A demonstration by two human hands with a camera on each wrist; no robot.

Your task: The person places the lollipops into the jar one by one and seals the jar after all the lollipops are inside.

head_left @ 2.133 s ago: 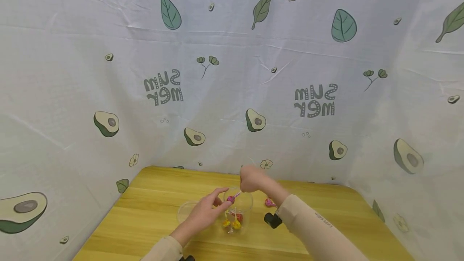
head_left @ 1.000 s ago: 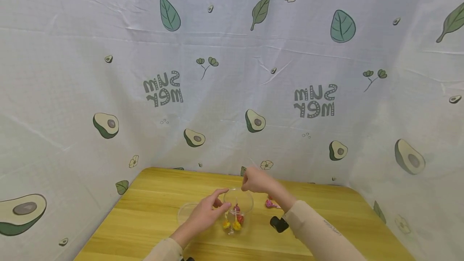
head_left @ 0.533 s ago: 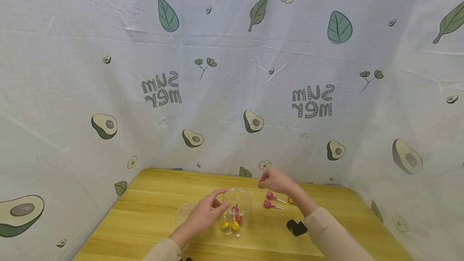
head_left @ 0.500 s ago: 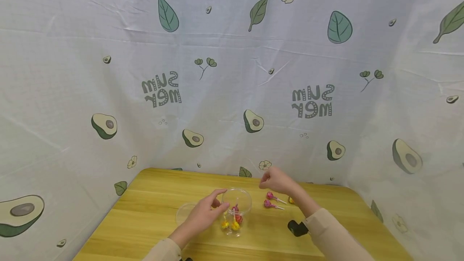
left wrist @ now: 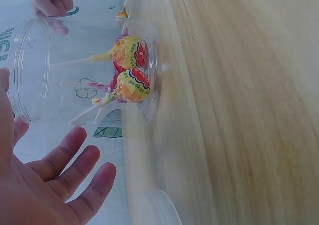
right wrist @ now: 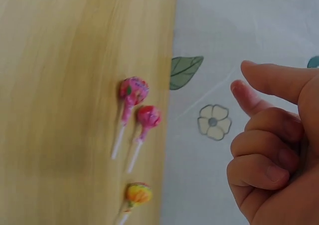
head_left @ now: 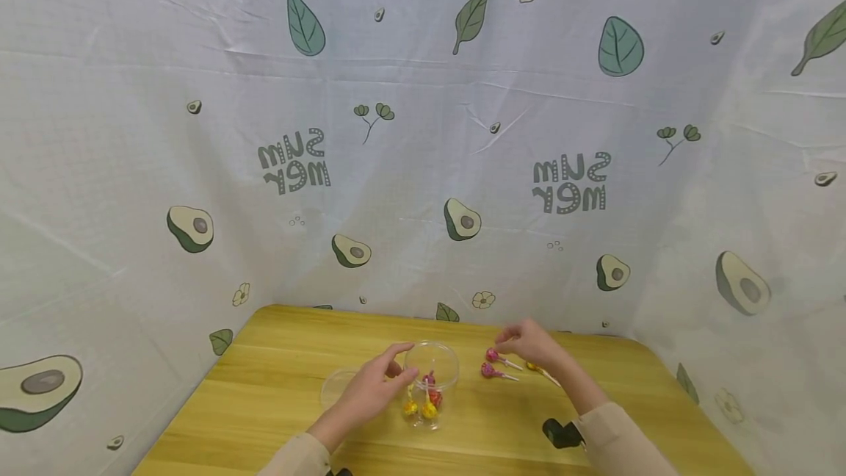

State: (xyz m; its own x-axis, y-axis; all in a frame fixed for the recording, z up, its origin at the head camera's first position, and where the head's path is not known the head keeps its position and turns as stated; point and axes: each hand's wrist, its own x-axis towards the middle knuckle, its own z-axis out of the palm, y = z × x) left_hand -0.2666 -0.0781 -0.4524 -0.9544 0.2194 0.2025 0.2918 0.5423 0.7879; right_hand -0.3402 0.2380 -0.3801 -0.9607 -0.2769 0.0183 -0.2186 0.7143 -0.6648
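A clear plastic jar (head_left: 452, 377) stands upright on the table with several wrapped lollipops inside, among them two yellow ones; a yellow lollipop (left wrist: 128, 53) shows closely in the left wrist view. My left hand (head_left: 369, 392) holds the jar at its rim between thumb and index finger, the other fingers spread away from the wall. Over the table to the right, my right hand (head_left: 532, 344) holds nothing; its thumb and index finger are apart, the others curled. Below it lie two pink lollipops, one pink lollipop (right wrist: 134, 91) nearer the jar, and a yellow lollipop (right wrist: 139, 194).
A clear round lid (head_left: 334, 388) lies left of the jar, partly behind my left hand. The wood-patterned table (head_left: 277, 358) ends at a white printed curtain (head_left: 410, 131). A black wrist camera (head_left: 560, 433) sits at my right sleeve.
My right hand lowered a pink lollipop into the jar, let go, then moved right and down toward the lollipops on the table. My left hand has stayed at the rim.
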